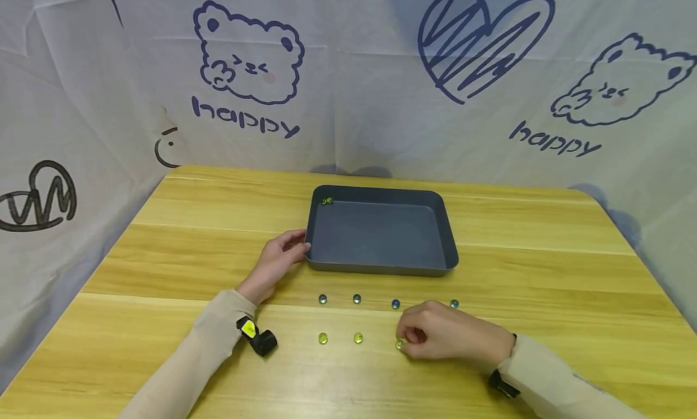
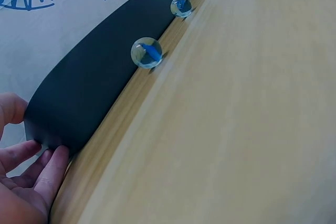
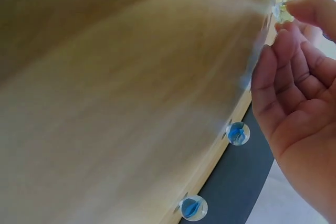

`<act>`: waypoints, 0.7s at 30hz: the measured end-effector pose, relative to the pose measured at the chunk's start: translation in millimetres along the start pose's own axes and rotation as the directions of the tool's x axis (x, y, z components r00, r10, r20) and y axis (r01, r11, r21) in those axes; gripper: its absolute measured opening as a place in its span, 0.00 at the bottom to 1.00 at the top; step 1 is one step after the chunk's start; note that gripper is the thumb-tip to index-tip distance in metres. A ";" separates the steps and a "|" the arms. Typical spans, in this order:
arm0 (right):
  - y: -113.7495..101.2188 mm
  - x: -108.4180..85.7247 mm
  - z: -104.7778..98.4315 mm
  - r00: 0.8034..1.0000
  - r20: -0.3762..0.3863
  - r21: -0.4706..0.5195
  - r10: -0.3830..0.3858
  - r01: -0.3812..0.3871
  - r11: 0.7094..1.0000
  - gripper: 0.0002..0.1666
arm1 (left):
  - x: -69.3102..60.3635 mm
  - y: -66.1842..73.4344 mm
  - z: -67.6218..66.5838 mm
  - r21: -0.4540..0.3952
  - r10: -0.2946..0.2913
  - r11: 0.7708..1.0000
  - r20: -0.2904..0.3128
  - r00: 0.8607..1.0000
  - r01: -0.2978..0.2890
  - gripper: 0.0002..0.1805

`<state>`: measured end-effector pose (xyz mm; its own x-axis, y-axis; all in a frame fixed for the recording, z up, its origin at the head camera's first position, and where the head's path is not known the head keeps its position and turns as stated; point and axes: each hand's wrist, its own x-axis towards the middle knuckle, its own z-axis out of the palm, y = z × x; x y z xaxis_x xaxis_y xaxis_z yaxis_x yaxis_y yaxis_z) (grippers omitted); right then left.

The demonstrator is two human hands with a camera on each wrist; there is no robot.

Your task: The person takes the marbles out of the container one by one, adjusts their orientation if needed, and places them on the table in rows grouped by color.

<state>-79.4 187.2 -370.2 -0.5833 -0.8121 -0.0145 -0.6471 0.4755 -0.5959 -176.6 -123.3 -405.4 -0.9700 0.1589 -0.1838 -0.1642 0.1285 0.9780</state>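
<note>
My left hand (image 1: 276, 263) holds the left side of a dark grey rectangular tray (image 1: 381, 269), thumb at the rim and fingers against the outer wall. Two yellow-green marbles (image 1: 329, 201) lie in the tray's far left corner. Over the table's front right, my right hand (image 1: 446, 331) pinches a yellow-green marble (image 1: 400, 343) between thumb and fingertips. Left of it, two more yellow marbles (image 1: 357, 338) sit in line on the wood. A row of several clear marbles with blue inside (image 1: 356, 298) runs between the tray and the right hand; one blue marble (image 3: 238, 133) shows below the right fingers.
The wooden table (image 1: 544, 268) has light grain and rounded far corners. Behind and beside it hangs a white cloth (image 1: 370, 123) with drawn bears, hearts and lettering. Small black cameras (image 1: 264, 343) are strapped to both wrists over beige sleeves.
</note>
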 end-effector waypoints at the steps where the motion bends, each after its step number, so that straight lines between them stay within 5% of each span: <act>1: 0.4 0.4 0.4 1.000 0.002 0.000 0.007 -0.007 1.000 0.06 | 0.0 0.2 0.0 -0.002 -0.002 1.000 0.000 1.000 0.002 0.26; 21: 2.1 0.2 0.9 1.000 0.020 -0.010 0.001 -0.001 1.000 0.03 | -1.3 0.1 -1.1 0.006 -0.004 1.000 0.007 1.000 0.004 0.26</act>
<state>-80.4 187.7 -372.3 -0.5742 -0.8181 -0.0311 -0.6514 0.4795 -0.5880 -175.6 -124.5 -405.0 -0.9681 0.1656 -0.1880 -0.1667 0.1345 0.9768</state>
